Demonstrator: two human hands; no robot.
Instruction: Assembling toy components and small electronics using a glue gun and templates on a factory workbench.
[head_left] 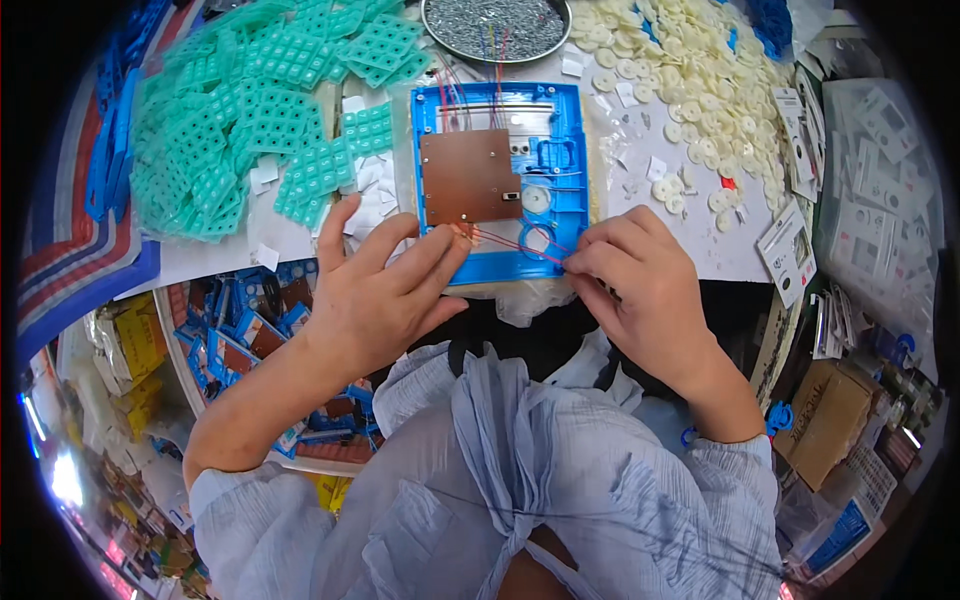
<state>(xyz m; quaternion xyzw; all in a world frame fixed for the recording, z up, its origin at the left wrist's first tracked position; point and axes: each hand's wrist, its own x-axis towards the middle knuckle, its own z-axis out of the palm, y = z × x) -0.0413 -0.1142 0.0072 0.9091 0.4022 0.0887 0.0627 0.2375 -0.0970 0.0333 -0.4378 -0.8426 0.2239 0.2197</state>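
A blue plastic casing (490, 265) lies open on the worktable in front of me. Set inside it is a brown circuit board (465, 175), with thin wires running out past the casing's far edge. My left hand (385, 280) has its fingers spread, and the index and middle fingertips press down at the board's near edge. Thin red wires (510, 242) stretch from there across the casing to the right. My right hand (640, 285) pinches their ends between thumb and fingers at the casing's near right side. A round white part (536, 200) sits beside the board.
Green rubber keypads (270, 120) are heaped at the left. A metal bowl of screws (495, 25) stands beyond the casing. Cream plastic discs (690, 90) cover the far right. Below the table's left side, a box holds several blue units (235, 345). Printed cards (787, 250) lie at the right edge.
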